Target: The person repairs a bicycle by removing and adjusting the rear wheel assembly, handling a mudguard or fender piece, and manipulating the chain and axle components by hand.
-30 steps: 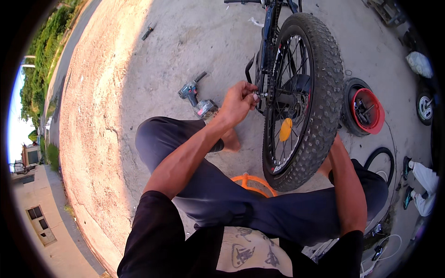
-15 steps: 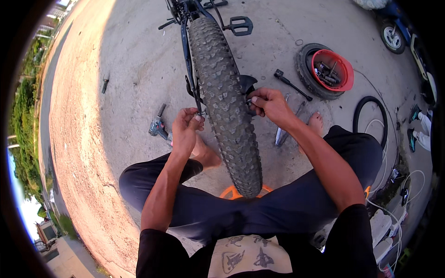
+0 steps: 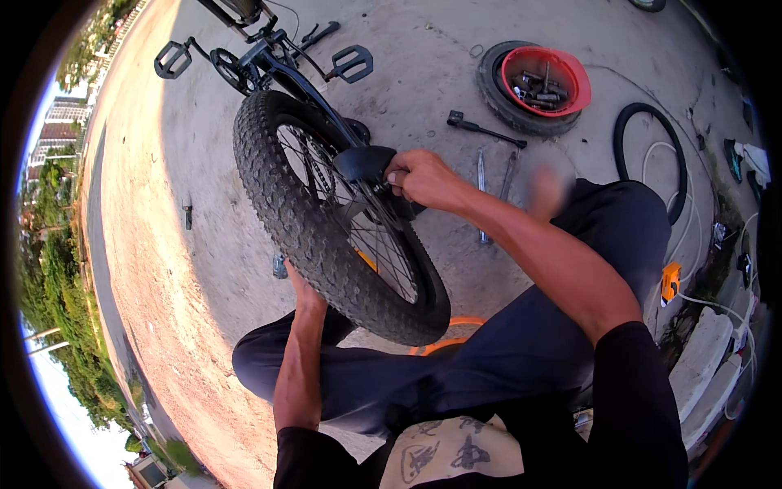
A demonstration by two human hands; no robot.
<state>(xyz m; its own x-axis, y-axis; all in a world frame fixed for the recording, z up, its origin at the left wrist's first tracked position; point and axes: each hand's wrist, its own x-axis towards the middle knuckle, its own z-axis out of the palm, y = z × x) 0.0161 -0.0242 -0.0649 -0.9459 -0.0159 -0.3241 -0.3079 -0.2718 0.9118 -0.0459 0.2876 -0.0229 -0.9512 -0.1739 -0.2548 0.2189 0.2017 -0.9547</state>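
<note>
The fat knobby tire (image 3: pixel 293 236) and spoked wheel of a dark bike, whose frame (image 3: pixel 301 94) runs up to the top edge, lean leftward before me over an orange ring-shaped object (image 3: pixel 460 324). My right hand (image 3: pixel 411 175) has its fingers curled at the hub area beside a black housing (image 3: pixel 362 161); what they hold is too hidden to make out. My left hand (image 3: pixel 303 287) is on the wheel's left lower side, its fingers hidden behind the tire.
On the concrete (image 3: pixel 428 73) lie a red container (image 3: pixel 582 81) of metal parts on a tire, a black wrench-like bar (image 3: pixel 497 134), steel tools (image 3: pixel 482 187), an inner tube (image 3: pixel 619 138), white cables and an orange box (image 3: pixel 669 281). A person's legs (image 3: pixel 749 163) show at far right.
The bike and wheel have swung from upright to leaning left, their top now further left. My left hand has dropped behind the tire; my right hand has shifted left at the hub.
</note>
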